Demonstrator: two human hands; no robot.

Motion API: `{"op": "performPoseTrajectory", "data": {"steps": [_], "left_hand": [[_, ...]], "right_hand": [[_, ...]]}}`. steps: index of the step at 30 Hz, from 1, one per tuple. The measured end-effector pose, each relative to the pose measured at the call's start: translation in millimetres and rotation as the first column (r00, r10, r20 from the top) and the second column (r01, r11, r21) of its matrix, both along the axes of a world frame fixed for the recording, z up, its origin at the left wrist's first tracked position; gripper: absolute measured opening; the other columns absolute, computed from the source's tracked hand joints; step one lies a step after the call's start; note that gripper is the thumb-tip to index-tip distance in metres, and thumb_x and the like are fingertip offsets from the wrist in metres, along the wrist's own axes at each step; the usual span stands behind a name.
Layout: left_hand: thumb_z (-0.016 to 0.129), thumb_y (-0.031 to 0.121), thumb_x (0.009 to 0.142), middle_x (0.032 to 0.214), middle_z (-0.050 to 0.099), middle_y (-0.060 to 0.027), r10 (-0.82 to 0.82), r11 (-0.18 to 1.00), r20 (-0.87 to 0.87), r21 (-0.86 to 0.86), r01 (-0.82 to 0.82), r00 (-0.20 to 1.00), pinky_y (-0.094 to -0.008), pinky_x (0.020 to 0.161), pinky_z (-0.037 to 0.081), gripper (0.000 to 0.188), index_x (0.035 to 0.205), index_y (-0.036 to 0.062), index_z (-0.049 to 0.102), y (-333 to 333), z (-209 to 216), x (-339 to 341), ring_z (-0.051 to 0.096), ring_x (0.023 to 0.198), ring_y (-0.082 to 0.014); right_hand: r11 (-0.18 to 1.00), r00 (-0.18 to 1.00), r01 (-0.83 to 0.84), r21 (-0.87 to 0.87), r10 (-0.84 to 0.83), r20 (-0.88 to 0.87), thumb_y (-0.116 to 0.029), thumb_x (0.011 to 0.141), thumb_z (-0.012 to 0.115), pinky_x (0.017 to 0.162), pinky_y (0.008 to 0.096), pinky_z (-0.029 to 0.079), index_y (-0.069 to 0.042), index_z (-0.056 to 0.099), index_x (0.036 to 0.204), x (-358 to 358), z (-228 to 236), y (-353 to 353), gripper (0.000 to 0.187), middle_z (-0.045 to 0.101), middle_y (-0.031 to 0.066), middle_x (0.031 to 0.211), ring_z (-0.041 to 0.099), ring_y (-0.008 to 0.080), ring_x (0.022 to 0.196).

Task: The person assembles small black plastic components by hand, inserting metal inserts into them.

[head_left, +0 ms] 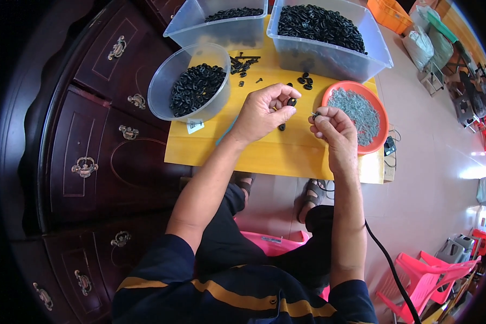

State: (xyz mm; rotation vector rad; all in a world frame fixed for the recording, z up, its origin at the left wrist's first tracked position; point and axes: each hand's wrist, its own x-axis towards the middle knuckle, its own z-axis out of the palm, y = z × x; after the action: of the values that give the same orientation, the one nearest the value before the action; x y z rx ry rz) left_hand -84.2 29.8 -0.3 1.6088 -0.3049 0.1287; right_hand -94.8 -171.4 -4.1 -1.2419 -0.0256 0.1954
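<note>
Dark wooden cabinet [73, 137] at left; pink chair [416, 270] lower right; orange crate [390, 15] near whitish bag [418, 47].

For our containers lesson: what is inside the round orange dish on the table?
The orange dish holds a heap of small grey pieces. They hide its bottom; the right hand covers part of its left side.

2 clear bins [329, 57], 1 round tub [159, 92], 1 orange bowl [384, 116], 2 hands [259, 112]; black pieces [197, 89] too many to count.

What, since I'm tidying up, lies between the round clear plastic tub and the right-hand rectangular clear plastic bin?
Loose small black pieces lie there on the yellow table, in the head view.
</note>
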Motion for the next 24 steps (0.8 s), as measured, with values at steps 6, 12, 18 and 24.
{"op": "performPoseTrajectory", "data": {"steps": [6,12,18,24], "left_hand": [[0.07,-0.004,0.085,0.091,0.063,0.0037,-0.072,0.995,-0.042,0.066,0.074,0.997,-0.0176,0.068,0.049,0.029,0.114,0.0026,0.066,2.0,5.4,-4.9,0.056,0.075,-0.0003],[0.073,-0.003,0.083,0.087,0.063,0.0043,-0.08,0.983,0.01,0.167,0.078,0.997,-0.0178,0.068,0.049,0.03,0.112,0.0028,0.067,-0.8,4.3,-5.7,0.056,0.073,-0.0007],[0.072,-0.002,0.084,0.087,0.064,0.0035,-0.09,0.978,0.028,0.19,0.083,0.996,-0.0182,0.066,0.049,0.029,0.112,0.0026,0.067,-1.9,3.5,-5.5,0.057,0.072,-0.0009],[0.07,0.006,0.091,0.081,0.065,0.0028,-0.072,0.997,-0.065,-0.036,0.07,0.995,-0.0187,0.062,0.048,0.016,0.106,0.0002,0.068,-3.3,1.8,-6.4,0.057,0.068,-0.0025]], "right_hand": [[0.999,0.999,-0.028,-0.019,0.029,0.026,-0.007,0.092,0.064,0.073,0.0235,0.048,-0.003,0.062,0.109,0.2,-3.2,0.4,0.017,0.071,0.0057,0.094,0.065,0.0111,0.082],[0.999,0.999,-0.033,-0.006,0.033,0.007,-0.007,0.092,0.064,0.073,0.0236,0.048,-0.002,0.062,0.11,-1.3,-0.4,3.9,0.018,0.07,0.0055,0.094,0.065,0.011,0.082],[0.999,0.999,-0.038,-0.008,0.038,0.011,-0.007,0.093,0.064,0.073,0.0236,0.048,-0.002,0.062,0.11,-1.8,-0.4,2.7,0.018,0.07,0.0055,0.094,0.064,0.0108,0.081],[0.999,1.0,-0.005,0.037,0.005,-0.006,-0.006,0.092,0.064,0.072,0.0237,0.047,-0.002,0.061,0.11,0.3,0.9,-2.8,0.018,0.07,0.0057,0.094,0.064,0.0114,0.08]]}}
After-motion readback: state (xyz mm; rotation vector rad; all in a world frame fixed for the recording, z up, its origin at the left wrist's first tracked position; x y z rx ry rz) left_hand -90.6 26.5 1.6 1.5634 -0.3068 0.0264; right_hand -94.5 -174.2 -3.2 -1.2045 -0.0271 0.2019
